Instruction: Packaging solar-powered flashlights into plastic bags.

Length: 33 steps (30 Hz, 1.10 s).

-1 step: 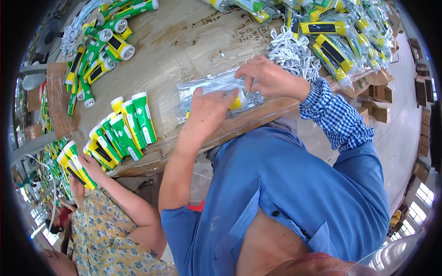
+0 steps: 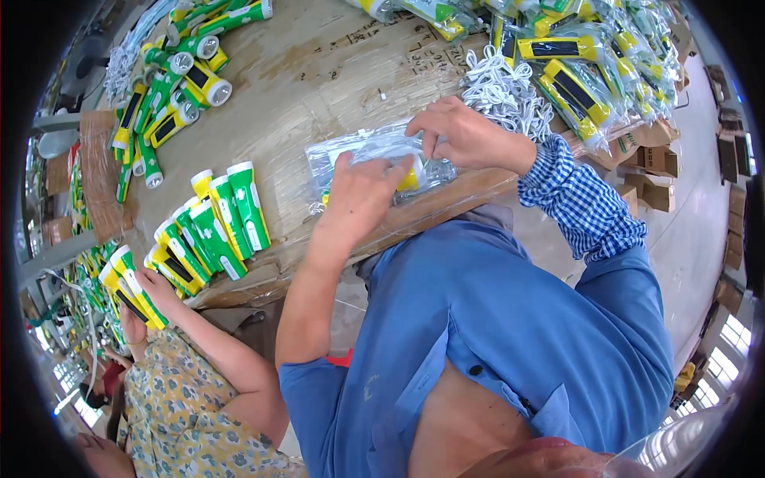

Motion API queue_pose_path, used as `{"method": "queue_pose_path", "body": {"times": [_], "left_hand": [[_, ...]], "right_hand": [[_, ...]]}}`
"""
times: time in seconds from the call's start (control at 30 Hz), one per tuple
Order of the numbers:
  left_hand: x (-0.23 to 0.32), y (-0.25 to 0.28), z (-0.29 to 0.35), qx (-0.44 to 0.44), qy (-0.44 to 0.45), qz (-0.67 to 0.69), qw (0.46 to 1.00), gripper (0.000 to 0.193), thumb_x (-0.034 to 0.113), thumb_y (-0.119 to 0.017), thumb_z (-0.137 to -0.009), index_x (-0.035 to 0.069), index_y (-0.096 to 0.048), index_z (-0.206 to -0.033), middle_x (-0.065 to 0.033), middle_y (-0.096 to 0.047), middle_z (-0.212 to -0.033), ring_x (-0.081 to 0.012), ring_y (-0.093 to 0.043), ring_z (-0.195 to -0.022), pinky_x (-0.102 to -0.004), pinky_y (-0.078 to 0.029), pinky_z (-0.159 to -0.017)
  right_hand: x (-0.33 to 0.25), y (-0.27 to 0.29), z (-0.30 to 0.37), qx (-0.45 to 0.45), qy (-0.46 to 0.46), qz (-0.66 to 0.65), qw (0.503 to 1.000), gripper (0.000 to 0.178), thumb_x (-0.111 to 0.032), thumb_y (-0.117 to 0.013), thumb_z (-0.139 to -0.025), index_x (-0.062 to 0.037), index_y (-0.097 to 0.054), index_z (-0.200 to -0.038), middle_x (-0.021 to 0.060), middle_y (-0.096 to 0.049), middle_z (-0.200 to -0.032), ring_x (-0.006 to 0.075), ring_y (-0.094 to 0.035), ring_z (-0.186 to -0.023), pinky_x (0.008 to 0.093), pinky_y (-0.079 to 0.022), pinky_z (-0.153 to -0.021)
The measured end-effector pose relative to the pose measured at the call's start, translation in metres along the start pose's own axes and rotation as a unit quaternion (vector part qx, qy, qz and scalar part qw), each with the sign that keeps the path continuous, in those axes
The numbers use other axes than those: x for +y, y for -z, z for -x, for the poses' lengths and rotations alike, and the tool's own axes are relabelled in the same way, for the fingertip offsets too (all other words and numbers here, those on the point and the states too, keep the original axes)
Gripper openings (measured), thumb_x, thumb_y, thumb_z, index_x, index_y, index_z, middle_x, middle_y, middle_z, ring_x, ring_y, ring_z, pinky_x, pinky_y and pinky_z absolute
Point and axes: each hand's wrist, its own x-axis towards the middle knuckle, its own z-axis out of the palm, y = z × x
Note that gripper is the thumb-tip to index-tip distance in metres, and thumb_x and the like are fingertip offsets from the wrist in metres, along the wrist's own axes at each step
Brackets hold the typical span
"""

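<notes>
Directly beneath spread left hand (image 2: pixel 361 190), clear bag (image 2: pixel 370 146), right hand (image 2: pixel 460 135) near edge, grip unclear

Dark lettering (image 2: pixel 437 60) stands on the brown tabletop (image 2: pixel 311 99), and print (image 2: pixel 673 165) marks a cardboard carton (image 2: pixel 658 162).

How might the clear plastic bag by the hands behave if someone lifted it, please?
The clear plastic bag would probably flop, since its film looks thin and wrinkled. Its glossy sheen suggests it may be slippery.
</notes>
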Motion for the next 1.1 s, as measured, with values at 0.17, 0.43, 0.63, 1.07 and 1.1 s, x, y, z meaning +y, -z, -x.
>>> {"method": "queue_pose_path", "body": {"times": [0.17,0.43,0.63,1.07,1.1], "left_hand": [[0.004,-0.006,0.004,0.07,0.004,-0.018,0.997,0.049,0.0,-0.061,-0.082,0.014,-0.064,-0.128,-0.0055,-0.07,-0.105,-0.0246,-0.067,-0.101,-0.0581,-0.04,-0.106],[-0.012,0.002,0.021,0.218,0.014,0.03,0.975,0.035,0.002,-0.06,-0.085,0.007,-0.066,-0.12,-0.0119,-0.069,-0.109,-0.0313,-0.064,-0.104,-0.0548,-0.041,-0.104],[-0.053,0.0,0.056,0.271,0.189,0.119,0.936,0.03,0.014,-0.069,-0.089,0.005,-0.066,-0.118,-0.0134,-0.065,-0.113,-0.0341,-0.063,-0.102,-0.0406,-0.049,-0.09],[-0.045,-0.038,0.07,0.366,0.225,0.291,0.855,0.007,0.006,-0.07,-0.09,0.001,-0.069,-0.095,-0.0098,-0.066,-0.087,-0.0207,-0.063,-0.077,-0.0309,-0.05,-0.07],[-0.045,-0.038,0.067,0.376,0.216,0.285,0.855,0.006,0.006,-0.07,-0.089,0.002,-0.069,-0.094,-0.0114,-0.067,-0.087,-0.0255,-0.064,-0.078,-0.033,-0.051,-0.069]], "right_hand": [[0.036,0.042,0.022,0.308,-0.195,0.099,0.926,0.036,-0.019,-0.08,-0.08,-0.0036,-0.068,-0.109,0.0127,-0.074,-0.089,0.0295,-0.072,-0.084,0.036,-0.057,-0.075],[0.085,0.06,0.039,0.286,-0.177,0.204,0.919,0.033,-0.034,-0.08,-0.08,-0.0082,-0.071,-0.099,0.0116,-0.074,-0.096,0.0328,-0.07,-0.089,0.0407,-0.055,-0.079],[0.016,0.056,0.002,0.276,-0.052,0.016,0.96,0.017,-0.016,-0.076,-0.089,-0.0032,-0.069,-0.098,0.0044,-0.071,-0.082,0.0071,-0.064,-0.069,0.0245,-0.053,-0.062],[-0.032,-0.046,-0.085,-0.006,0.077,0.017,0.997,0.024,-0.02,-0.072,-0.082,-0.0062,-0.072,-0.101,0.0153,-0.072,-0.091,0.0368,-0.069,-0.086,0.0449,-0.055,-0.079],[-0.035,-0.049,-0.089,0.012,0.125,0.026,0.992,0.025,-0.02,-0.073,-0.081,-0.0059,-0.072,-0.102,0.0149,-0.072,-0.092,0.0366,-0.068,-0.087,0.0439,-0.055,-0.08]]}}
